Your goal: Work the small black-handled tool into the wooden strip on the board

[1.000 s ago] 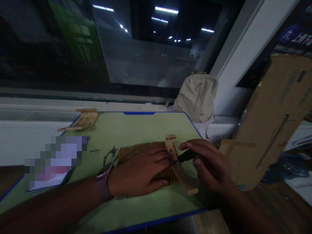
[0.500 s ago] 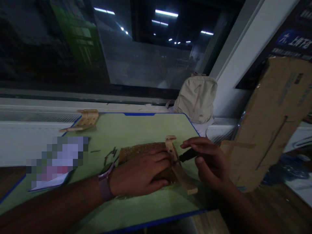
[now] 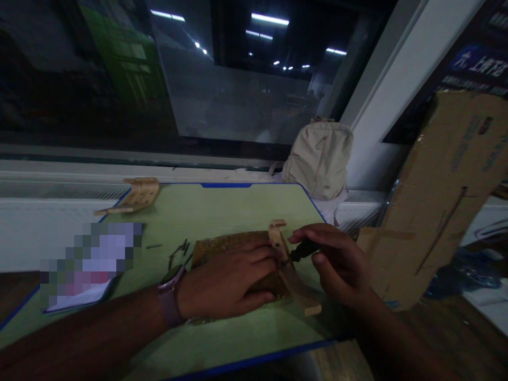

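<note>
My left hand (image 3: 234,278) lies flat with fingers stretched out over a brown, plastic-wrapped slab (image 3: 278,291). Its fingertips rest against a curved wooden piece (image 3: 299,291) with holes, which lies along the slab's right end. In my right hand (image 3: 341,264), thumb and fingers close around the dark handle of a screwdriver (image 3: 304,250). The screwdriver points left at the side of the wooden piece; its tip is too dark to make out. Several small dark screws (image 3: 180,251) lie left of the slab.
A second curved wooden part (image 3: 141,196) stands at the table's far left corner. A blurred-out booklet or screen (image 3: 95,270) lies at left on the green table (image 3: 214,206). Behind it are a beige backpack (image 3: 319,159) and, at right, a tall cardboard box (image 3: 440,196).
My right hand and the screwdriver have shifted slightly left and the fingers have moved a little around the handle. The left hand stays in place.
</note>
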